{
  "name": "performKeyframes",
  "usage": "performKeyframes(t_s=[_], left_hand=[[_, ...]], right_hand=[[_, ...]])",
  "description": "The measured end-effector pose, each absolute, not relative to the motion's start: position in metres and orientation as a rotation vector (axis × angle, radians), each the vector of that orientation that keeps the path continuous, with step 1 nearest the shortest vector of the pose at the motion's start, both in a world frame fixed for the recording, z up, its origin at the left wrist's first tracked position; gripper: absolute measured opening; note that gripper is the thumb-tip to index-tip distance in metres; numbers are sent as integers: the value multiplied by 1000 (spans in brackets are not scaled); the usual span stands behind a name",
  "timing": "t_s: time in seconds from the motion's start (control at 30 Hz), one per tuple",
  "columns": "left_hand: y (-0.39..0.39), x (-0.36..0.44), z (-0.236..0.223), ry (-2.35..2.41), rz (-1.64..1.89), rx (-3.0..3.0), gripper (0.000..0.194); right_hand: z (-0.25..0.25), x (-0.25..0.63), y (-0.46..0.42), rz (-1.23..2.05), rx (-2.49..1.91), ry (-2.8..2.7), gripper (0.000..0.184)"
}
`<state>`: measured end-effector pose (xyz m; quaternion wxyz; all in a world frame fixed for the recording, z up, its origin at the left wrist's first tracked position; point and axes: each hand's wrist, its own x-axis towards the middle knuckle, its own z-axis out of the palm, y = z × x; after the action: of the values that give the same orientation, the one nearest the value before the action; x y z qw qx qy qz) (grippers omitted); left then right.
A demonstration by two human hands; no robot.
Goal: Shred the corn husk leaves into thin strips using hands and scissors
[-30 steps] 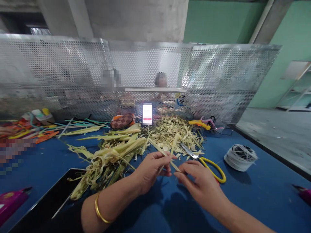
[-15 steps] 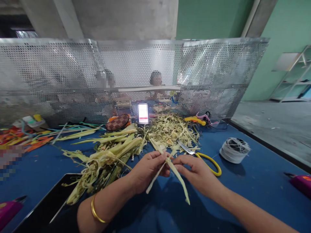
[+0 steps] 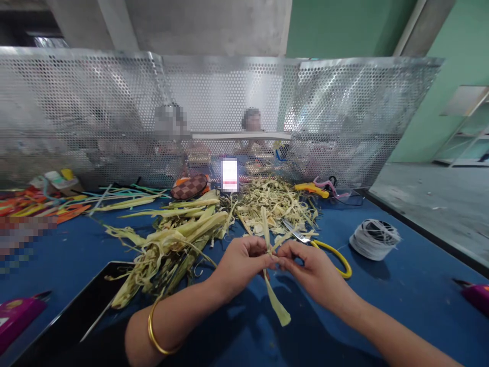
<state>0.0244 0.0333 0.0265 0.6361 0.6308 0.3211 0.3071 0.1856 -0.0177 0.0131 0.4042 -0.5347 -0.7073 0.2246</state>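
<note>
As I watch through the head camera, both sets of fingers are pinched on the pale green-yellow, flat strips of plant husk [image 3: 278, 306], held just above the blue desk [image 3: 412, 285]. The left hand [image 3: 244, 265] grips them near their crossing between thumb and fingers, while the right hand [image 3: 309, 270] nips them right beside it, fingertips almost meeting. One end points up and away from me; another hangs loose below.

My main worry is that crossing: if the left thumb eases off, I judge the strips could slide apart. The material looks thin, so a sharp tug from the right could split it along the grain. The metal scissors with yellow looped handles [image 3: 332, 255] lie just beyond the right hand, and a sideways swing might knock them or meet the blades. Beneath the upper ends, loose shreds in the pale scrap pile [image 3: 275, 204] could get caught up. I also see the gold bangle [image 3: 153, 329] close to the heap of long green-yellow husks [image 3: 183, 244], where it might snag a frayed end.
</note>
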Motion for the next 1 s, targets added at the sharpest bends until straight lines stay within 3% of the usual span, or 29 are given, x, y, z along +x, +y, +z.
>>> performKeyframes(t_s=[0.23,0.47,0.73,0.87,1.0], left_hand=[[32,24,25,796,770,1504,20],[37,24,24,802,712,1219,30],[34,24,24,777,650,984,28],[35,25,20,801,714,973,20],[42,23,20,753,657,982,25]], right_hand=[[19,190,-18,813,-1346,-1738,18],[11,183,-21,-77,-1312,-2055,15],[2,189,-15,-207,-1268,-2056,15],[1,189,-13,-428,-1229,-2145,21],[1,189,-12,-457,-1220,-2105,19]])
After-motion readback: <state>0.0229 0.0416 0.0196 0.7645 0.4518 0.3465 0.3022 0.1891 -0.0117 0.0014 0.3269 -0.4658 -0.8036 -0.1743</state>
